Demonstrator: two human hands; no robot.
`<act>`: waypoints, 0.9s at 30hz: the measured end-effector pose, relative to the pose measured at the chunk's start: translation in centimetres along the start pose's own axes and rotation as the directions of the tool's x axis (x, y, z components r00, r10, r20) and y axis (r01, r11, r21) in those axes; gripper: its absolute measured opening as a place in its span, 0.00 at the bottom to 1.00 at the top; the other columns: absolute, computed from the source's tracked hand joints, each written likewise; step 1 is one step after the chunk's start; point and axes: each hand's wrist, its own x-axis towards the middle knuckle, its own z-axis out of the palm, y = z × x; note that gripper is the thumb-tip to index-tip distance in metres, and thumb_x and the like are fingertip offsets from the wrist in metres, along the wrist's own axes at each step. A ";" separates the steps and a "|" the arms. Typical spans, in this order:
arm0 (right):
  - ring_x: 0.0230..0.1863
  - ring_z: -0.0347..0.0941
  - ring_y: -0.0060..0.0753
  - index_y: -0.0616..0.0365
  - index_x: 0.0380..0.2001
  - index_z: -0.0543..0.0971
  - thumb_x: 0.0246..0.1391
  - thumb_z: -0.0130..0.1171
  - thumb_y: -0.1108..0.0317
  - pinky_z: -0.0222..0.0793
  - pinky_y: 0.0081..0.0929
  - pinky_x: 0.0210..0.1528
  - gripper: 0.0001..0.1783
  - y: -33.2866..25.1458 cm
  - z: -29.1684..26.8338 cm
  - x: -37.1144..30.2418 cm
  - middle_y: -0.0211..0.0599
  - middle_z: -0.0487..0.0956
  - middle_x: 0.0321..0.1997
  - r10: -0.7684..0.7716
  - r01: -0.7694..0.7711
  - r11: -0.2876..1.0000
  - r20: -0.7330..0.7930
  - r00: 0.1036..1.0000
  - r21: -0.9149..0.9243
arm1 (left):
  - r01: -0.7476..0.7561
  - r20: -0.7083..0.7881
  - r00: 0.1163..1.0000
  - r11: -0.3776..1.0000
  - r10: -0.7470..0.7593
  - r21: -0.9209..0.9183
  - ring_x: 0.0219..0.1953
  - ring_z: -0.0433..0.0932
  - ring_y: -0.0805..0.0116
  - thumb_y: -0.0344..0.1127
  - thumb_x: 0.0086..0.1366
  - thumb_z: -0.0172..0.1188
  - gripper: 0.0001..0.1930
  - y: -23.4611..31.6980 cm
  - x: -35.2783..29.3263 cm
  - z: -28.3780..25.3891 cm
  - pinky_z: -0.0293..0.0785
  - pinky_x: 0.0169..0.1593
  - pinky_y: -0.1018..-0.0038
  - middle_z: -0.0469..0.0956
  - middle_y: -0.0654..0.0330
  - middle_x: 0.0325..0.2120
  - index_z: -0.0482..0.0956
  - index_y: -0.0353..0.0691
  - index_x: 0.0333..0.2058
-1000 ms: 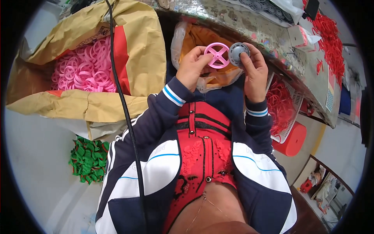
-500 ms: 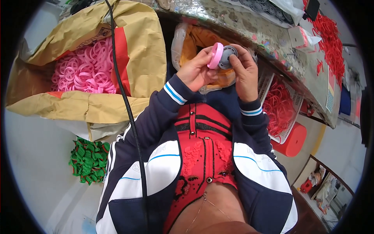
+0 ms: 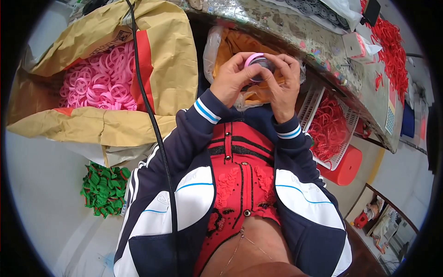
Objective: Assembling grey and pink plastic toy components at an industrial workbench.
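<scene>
Above the orange-lined plastic bag (image 3: 221,51), both hands meet at a pink plastic ring (image 3: 252,57). My left hand (image 3: 232,79) pinches the ring's left side between thumb and fingers. A dark grey round wheel-like disc (image 3: 264,65) sits against or within the ring; the fingers hide how far in it lies. My right hand (image 3: 282,83) closes on the disc from the right, its thumb and fingertips pressing on the pair. Many more pink rings (image 3: 104,85) fill a brown paper sack (image 3: 170,69) to the left.
A worn workbench (image 3: 277,23) runs along the far side, bearing grey discs (image 3: 314,8), a tissue box (image 3: 357,47) and red strips (image 3: 390,51). Below it stand a white basket (image 3: 348,134) of red pieces and a red stool (image 3: 346,166). A black cable (image 3: 150,115) hangs across the left.
The grey disc and pink ring, side by side before, are now brought together. My right hand has moved left and turned inward; my left fingers have shifted round the ring.
</scene>
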 end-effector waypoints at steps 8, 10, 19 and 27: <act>0.29 0.69 0.14 0.64 0.34 0.74 0.52 0.57 0.68 0.65 0.14 0.33 0.10 1.0 -0.7 1.0 0.27 0.76 0.28 0.391 -0.525 0.750 0.370 0.843 0.403 | -0.036 -0.046 0.998 0.998 0.038 0.060 0.40 0.73 0.74 0.32 0.63 0.50 0.13 0.0 0.6 -0.9 0.73 0.42 0.78 0.72 0.61 0.39 0.68 0.34 0.45; 0.29 0.69 0.15 0.64 0.34 0.74 0.52 0.57 0.68 0.65 0.14 0.33 0.10 1.6 0.1 1.2 0.27 0.75 0.28 0.403 -0.517 0.758 0.338 0.851 0.398 | -0.111 -0.016 0.992 0.928 0.124 0.356 0.39 0.72 0.76 0.32 0.61 0.53 0.15 0.2 1.4 -1.5 0.71 0.41 0.80 0.71 0.60 0.38 0.67 0.34 0.45; 0.31 0.67 0.13 0.62 0.36 0.72 0.52 0.56 0.71 0.64 0.13 0.33 0.09 1.7 -1.2 1.1 0.24 0.73 0.30 0.364 -0.526 0.791 0.452 0.815 0.312 | -0.138 0.036 0.988 0.757 0.150 0.638 0.27 0.74 0.74 0.23 0.56 0.54 0.19 0.0 0.6 -0.7 0.73 0.28 0.80 0.70 0.59 0.33 0.61 0.36 0.46; 0.36 0.70 0.19 0.63 0.38 0.75 0.50 0.57 0.69 0.67 0.20 0.38 0.12 2.0 -4.8 8.4 0.29 0.76 0.33 0.238 -0.576 0.799 0.789 0.566 0.173 | 0.010 0.252 0.909 0.623 -0.331 0.782 0.48 0.71 0.60 0.31 0.57 0.58 0.27 11.8 -5.9 1.6 0.65 0.52 0.69 0.69 0.50 0.46 0.60 0.34 0.54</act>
